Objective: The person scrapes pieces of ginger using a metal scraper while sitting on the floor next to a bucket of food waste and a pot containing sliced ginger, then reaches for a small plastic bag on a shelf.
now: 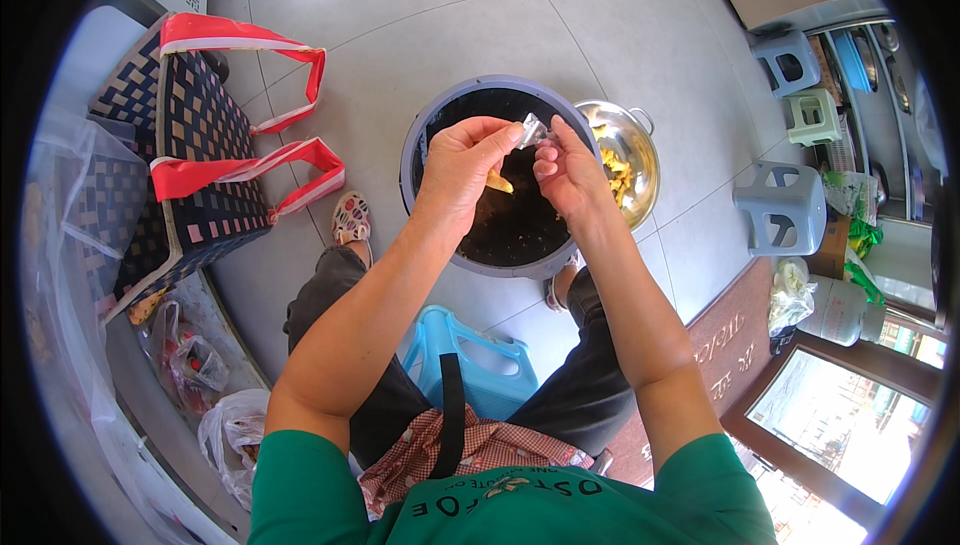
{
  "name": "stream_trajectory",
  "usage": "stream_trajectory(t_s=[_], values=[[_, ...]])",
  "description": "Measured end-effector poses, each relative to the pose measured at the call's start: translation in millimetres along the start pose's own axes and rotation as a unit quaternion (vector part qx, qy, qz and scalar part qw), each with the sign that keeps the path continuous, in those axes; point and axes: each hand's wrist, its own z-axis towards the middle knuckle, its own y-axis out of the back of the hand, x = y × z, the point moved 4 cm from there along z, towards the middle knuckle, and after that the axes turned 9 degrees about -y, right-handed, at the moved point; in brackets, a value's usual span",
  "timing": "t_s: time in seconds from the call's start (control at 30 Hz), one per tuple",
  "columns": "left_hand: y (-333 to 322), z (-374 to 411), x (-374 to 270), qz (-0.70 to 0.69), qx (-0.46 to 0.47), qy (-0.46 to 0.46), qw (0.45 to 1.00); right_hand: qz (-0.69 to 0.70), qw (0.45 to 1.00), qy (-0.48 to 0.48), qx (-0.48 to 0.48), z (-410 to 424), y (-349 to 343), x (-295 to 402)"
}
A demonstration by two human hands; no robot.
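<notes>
My left hand (461, 162) pinches one side of a small shiny, see-through piece (532, 131) that looks like plastic film. The fingers of my right hand (571, 174) grip its other side. A yellowish food piece (499, 183) pokes out below my left palm, partly hidden by the hand. Both hands are above a round bucket (412, 132) with a grey rim and a dark inside, where small scraps show. To its right, a stainless steel bowl (646, 200) with a loop handle holds several yellow pieces (616, 174), partly covered by my right hand and the bucket.
A light blue plastic stool (480, 365) is between my legs. On the left stands a woven bag (210, 125) with red handles, with plastic bags (236, 432) nearer me. Grey stools (784, 207) and a green stool (814, 116) line the right, by a brown doormat (720, 342).
</notes>
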Motion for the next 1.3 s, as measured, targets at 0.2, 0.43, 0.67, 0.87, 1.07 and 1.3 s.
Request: stream_trajectory(t_s=[0.2,0.43,0.67,0.87,1.07,1.3], values=[[2.4,1.0,3.4,-0.02,-0.011,0.003,1.0,0.007,1.0,0.002,0.007,-1.1,-1.8,0.4],[9.6,5.9,2.5,-0.054,-0.034,-0.012,0.998,0.015,1.0,0.022,0.008,-2.2,-1.6,4.7],[4.0,4.4,2.4,-0.067,-0.015,0.03,0.997,0.022,0.999,0.022,0.006,-6.6,-4.0,6.9],[0.0,1.1,1.9,-0.041,0.013,0.033,0.999,0.021,0.999,0.027,0.004,-5.8,-4.4,6.8],[-0.4,0.5,1.2,-0.042,0.022,0.034,0.998,0.021,0.999,0.034,0.004,-4.1,-3.4,7.0],[-2.9,-0.8,-0.6,-0.005,0.037,0.025,0.999,-0.008,0.999,0.039,0.01,-6.1,-5.6,7.1]])
